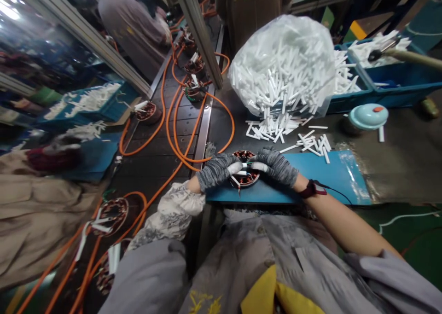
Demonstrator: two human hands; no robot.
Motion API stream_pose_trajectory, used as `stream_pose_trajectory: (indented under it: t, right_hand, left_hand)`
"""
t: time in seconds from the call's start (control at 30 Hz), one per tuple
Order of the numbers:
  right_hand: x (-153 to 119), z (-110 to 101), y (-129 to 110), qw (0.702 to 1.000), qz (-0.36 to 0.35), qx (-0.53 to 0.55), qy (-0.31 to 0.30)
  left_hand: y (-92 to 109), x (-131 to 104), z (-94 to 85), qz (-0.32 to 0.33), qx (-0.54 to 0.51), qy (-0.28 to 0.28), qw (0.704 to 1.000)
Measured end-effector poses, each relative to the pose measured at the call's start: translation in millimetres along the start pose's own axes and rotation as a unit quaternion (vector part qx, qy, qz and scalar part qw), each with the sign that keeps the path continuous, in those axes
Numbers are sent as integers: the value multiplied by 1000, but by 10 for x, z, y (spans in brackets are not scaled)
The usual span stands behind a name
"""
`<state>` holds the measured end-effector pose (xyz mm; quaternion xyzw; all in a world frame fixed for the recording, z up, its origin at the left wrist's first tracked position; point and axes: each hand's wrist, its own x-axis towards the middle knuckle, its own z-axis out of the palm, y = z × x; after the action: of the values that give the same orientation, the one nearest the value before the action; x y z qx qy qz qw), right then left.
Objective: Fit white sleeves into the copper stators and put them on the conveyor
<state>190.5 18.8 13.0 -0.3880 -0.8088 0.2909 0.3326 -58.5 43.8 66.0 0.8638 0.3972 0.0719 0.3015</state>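
A round copper-wound coil (246, 179) rests on a blue mat (311, 171) close to my body. My left hand (221, 169), in a grey glove with whitish fingertips, is closed at the coil's left side. From the right, my right hand (276, 166), gloved the same way, is closed over the coil's edge. Between the two sets of fingertips lies a short white sleeve (245, 165) with a green wire, pinched from both sides. Another white sleeve and loose wire ends stick out below it on the coil.
Beyond the mat, a clear bag (283, 65) spills white tubes (276, 127). Blue bins (373, 97) and a light-blue lidded container (369, 117) stand right. Orange cables (176, 130) and more coils (147, 111) lie left. A person (133, 28) works at the upper left.
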Motion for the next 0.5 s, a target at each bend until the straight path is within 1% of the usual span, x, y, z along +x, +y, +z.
stream_pose_trajectory:
  t: [0.07, 0.1, 0.17, 0.23, 0.27, 0.33, 0.4, 0.43, 0.47, 0.5]
  right_hand:
    - [9, 33, -2, 1000, 6, -6, 21]
    - [11, 50, -3, 999, 9, -11, 30]
    - [10, 76, -5, 999, 9, -20, 42]
    - [0, 79, -2, 999, 14, -12, 43]
    - [-9, 69, 4, 999, 22, 9, 42]
    - [-39, 26, 26, 994, 55, 85, 51]
    - [-96, -41, 58, 981, 95, 149, 75]
    - [-139, -79, 72, 978, 109, 155, 89]
    - [-192, -117, 80, 978, 117, 144, 100]
    - [-255, -152, 80, 979, 120, 125, 105]
  left_hand:
    - [16, 8, 1, 1, -30, -4, 1000]
    - [34, 28, -12, -3, -22, -12, 1000]
    - [90, 93, -53, -22, 32, -27, 999]
    - [174, 184, -93, -41, 113, -49, 992]
    - [228, 236, -103, -51, 153, -70, 984]
    - [350, 347, -95, -74, 213, -120, 967]
    - [470, 448, -66, -94, 236, -161, 954]
    - [515, 488, -55, -99, 239, -165, 952]
    - [543, 517, -50, -95, 238, -151, 955]
    - [549, 535, -56, -75, 231, -127, 962]
